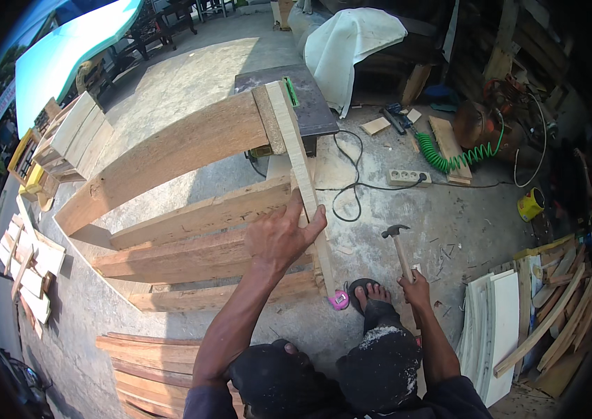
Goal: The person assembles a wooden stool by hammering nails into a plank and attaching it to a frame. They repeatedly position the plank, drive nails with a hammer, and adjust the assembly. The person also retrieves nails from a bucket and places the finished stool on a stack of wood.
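Note:
A wooden frame of thick beams lies in front of me, with one curved beam (170, 140) along its far side. A pale flat board (291, 140) runs across the beams' right-hand ends. My left hand (278, 234) straddles this board, with index finger and thumb on either side of it; the other fingers curl over a straight beam (177, 260). In my right hand (415, 288) is a claw hammer (400, 253), gripped by its handle with the head up, apart from the frame. A pink tape measure (338, 300) sits by the board's near end.
Behind the frame stands a dark-topped table (313, 105). A power strip (408, 178), black cable (359, 185) and coiled green hose (460, 162) lie to the right. Planks (149, 370) lie front left; wood strips (561, 314) pile up at right. Nails are scattered nearby.

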Available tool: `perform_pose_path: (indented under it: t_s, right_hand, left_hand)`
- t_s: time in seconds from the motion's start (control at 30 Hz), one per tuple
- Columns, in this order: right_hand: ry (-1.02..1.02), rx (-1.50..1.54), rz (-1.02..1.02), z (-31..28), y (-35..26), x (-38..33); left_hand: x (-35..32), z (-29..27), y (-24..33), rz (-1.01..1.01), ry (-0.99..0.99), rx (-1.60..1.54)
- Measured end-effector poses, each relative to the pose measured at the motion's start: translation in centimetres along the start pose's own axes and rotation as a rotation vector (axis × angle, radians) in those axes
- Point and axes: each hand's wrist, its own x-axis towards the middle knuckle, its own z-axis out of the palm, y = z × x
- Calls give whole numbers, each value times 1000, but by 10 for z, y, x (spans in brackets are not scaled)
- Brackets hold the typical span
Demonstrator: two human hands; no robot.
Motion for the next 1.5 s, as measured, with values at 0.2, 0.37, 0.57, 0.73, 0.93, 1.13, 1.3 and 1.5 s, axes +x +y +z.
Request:
perform_pose_path:
  t_s: [0.2, 0.37, 0.57, 0.73, 0.93, 1.13, 1.3, 1.5]
  right_hand:
    - [334, -259, -13, -20, 141, -37]
    - [344, -398, -160, -30, 111, -68]
    - [55, -255, -202, -10, -20, -45]
    - [-325, -329, -366, 43, -117, 2]
    - [-483, -185, -242, 134, -139, 57]
    - [-782, -386, -483, 161, -86, 19]
    - [-756, -689, -870, 148, -65, -18]
    - [-172, -753, -803, 107, -64, 22]
  left_hand:
    - [-60, 58, -8, 9, -166, -62]
    - [-70, 89, -20, -68, -591, -154]
    - [-96, 123, -31, -133, -826, -144]
    - [-97, 127, -44, 11, -797, -258]
    - [-80, 109, -44, -24, -1084, -219]
    - [-75, 136, -27, -158, -1189, -258]
    - [-73, 138, -20, -182, -1117, -225]
    - [-44, 95, -17, -205, -1016, -124]
